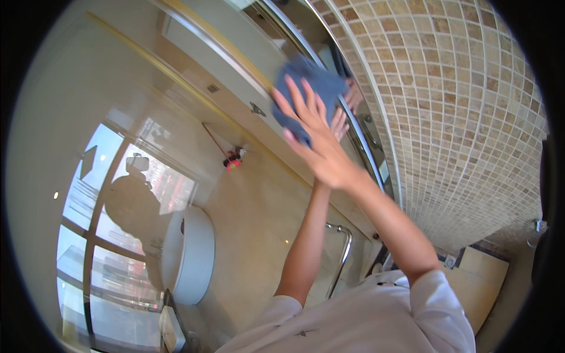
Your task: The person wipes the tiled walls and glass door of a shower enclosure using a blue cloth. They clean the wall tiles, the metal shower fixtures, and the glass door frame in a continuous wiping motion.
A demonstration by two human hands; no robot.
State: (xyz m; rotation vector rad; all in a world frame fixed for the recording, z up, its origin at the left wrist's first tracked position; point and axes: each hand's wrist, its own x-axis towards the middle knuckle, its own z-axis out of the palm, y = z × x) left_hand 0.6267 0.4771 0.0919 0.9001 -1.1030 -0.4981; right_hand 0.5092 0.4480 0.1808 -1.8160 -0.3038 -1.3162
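My right hand (pixel 315 132) presses a blue cloth (pixel 304 84) with spread fingers, against a surface beside a long chrome rail (pixel 291 28). The cloth is crumpled and blurred at its edges. Behind it, my left hand (pixel 340 125) is mostly covered; only its fingers show, close to the rail. My forearms cross near the wrists, the right one in front. What the left palm touches is hidden. A reflection of fingers (pixel 352 96) appears in the shiny strip beyond the rail.
Small beige mosaic tiles (pixel 441 110) cover the wall at right. To the left, a glossy cream surface (pixel 247 212) reaches down, with a window (pixel 141 176) and a silhouette (pixel 137 207) showing in it. A white rounded tub or basin (pixel 196 256), a chrome bar (pixel 346 251) and a red-handled tool (pixel 218 143) also appear.
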